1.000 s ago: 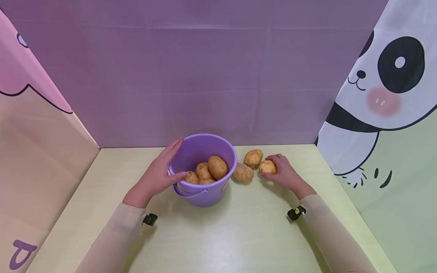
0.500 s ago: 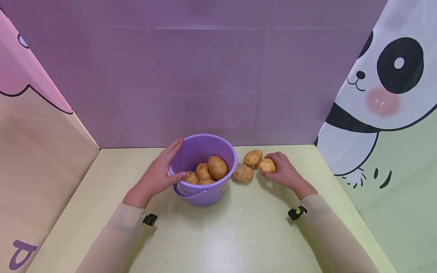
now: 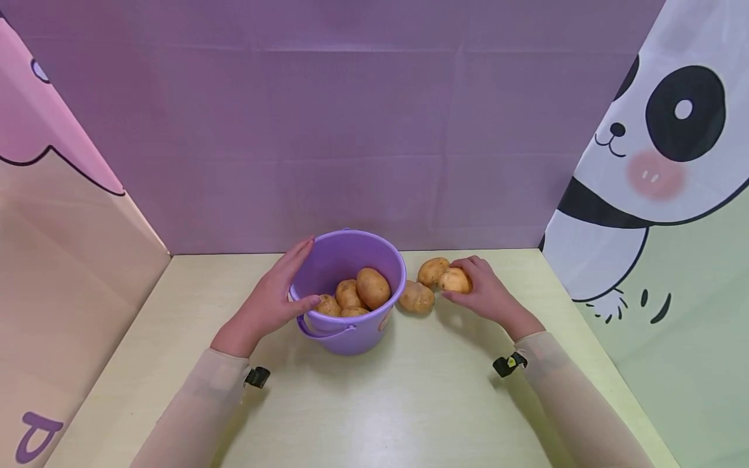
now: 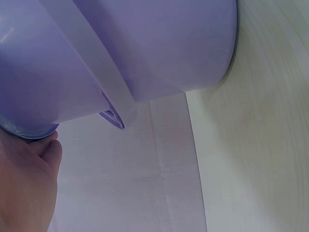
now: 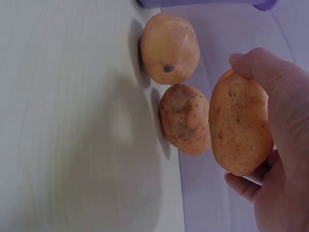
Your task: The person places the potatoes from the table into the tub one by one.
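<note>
My left hand point(image 3: 272, 296) rests along the left rim of a purple bucket point(image 3: 351, 335), fingers straight and thumb stretched across the front rim. Inside the bucket lie several potatoes, the largest visible potato point(image 3: 372, 288) leaning against the right wall. My right hand point(image 3: 487, 292) pinches a potato point(image 5: 241, 122) between thumb and fingers, holding it off the table in the right wrist view. Two other potatoes sit on the table between that hand and the bucket: one potato point(image 3: 416, 297) close beside the bucket, another potato point(image 3: 433, 272) behind it.
A pale wood-grain table point(image 3: 374, 409) bears everything. Behind it rises a purple backdrop point(image 3: 357, 130), with a panda-printed panel point(image 3: 661, 156) on the right and a pink-and-beige panel point(image 3: 70, 260) on the left. The bucket's handle point(image 3: 328, 333) hangs down at the front.
My right hand has moved slightly left and up with its potato, which now overlaps the rear potato in the head view. The left hand and the bucket have not visibly moved.
</note>
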Action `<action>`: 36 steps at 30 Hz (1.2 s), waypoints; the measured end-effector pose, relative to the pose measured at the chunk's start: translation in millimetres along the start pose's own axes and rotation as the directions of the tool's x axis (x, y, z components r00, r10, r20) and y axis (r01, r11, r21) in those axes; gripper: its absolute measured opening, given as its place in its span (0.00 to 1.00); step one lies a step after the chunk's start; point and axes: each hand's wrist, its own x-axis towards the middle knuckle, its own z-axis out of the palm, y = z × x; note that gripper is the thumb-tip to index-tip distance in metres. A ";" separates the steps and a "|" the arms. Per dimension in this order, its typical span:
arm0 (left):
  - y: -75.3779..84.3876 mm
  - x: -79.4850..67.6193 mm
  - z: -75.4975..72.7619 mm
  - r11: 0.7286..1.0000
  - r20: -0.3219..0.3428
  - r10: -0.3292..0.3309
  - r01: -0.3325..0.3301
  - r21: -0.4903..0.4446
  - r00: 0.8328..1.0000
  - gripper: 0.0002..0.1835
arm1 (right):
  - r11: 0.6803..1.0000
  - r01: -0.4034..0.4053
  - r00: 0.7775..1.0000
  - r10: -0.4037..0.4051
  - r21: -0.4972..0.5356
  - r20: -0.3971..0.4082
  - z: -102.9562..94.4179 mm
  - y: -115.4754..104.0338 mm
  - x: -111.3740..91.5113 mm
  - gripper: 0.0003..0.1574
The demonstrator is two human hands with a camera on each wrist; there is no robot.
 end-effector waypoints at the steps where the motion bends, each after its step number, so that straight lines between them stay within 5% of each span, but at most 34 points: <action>1: -0.1 -0.2 0.2 1.000 0.000 -0.001 0.001 -0.001 1.000 0.57 | 1.000 0.004 1.000 -0.004 -0.001 -0.001 -0.7 -1.8 0.0 0.36; 36: -1.1 0.2 1.3 1.000 -0.008 0.017 -0.017 0.007 1.000 0.57 | 0.998 0.058 0.997 -0.058 -0.010 -0.044 -24.0 -48.7 9.3 0.40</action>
